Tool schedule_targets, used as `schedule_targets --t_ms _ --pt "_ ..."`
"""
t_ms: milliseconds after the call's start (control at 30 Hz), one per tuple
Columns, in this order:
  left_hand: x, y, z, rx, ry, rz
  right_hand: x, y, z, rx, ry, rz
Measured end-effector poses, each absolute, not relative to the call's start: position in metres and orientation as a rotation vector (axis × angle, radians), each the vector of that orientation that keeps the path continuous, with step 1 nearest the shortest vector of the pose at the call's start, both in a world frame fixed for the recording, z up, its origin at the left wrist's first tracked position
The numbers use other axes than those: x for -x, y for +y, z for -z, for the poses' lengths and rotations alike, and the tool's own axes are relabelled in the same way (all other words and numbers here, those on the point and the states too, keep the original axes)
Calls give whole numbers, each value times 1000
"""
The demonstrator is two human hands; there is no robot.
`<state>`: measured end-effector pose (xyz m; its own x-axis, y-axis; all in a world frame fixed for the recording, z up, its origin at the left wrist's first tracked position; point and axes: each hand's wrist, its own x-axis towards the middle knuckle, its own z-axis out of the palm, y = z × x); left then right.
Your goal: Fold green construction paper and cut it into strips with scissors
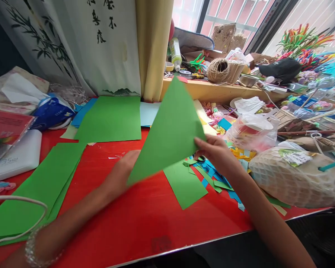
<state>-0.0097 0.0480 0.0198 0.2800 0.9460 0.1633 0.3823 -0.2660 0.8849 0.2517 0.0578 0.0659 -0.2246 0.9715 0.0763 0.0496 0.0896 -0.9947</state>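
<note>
A green paper triangle point(169, 134), its tip pointing up, is held above the red table point(128, 223). My right hand point(214, 149) pinches its right corner between thumb and fingers. My left hand point(125, 165) is at its lower left edge, with the fingers hidden behind the paper. Below the triangle lies a smaller green paper piece point(187, 186). Green and blue scraps point(217, 182) are strewn beside it, near my right forearm. The dark loop of what looks like a scissor handle point(201, 159) shows partly behind my right hand.
Green sheets point(111, 119) lie at the back, and more green sheets point(41, 178) on the left under a white cable point(41, 208). A netted, wrapped bundle point(296, 175) and a plastic-bagged roll point(251, 130) crowd the right. Craft supplies with a twine ball point(217, 70) fill the windowsill.
</note>
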Motion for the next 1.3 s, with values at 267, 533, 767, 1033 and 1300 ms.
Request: schedule_targets --t_ms 267,533,767,1033,1300 --pt "6 38 -20 -2690 949 -405 -267 69 -62 1060 -1134 -862" --pt "34 65 -16 -2475 1512 -509 -264 59 -69 936 -1017 -903" --pt "64 59 -26 -2454 1438 -157 -264 55 -72 928 -1038 -920" --pt "64 60 -35 -2355 1472 101 -266 56 -73 940 -1021 -900" --pt "58 60 -33 -2157 1688 -14 -275 69 -65 1026 -1102 -955"
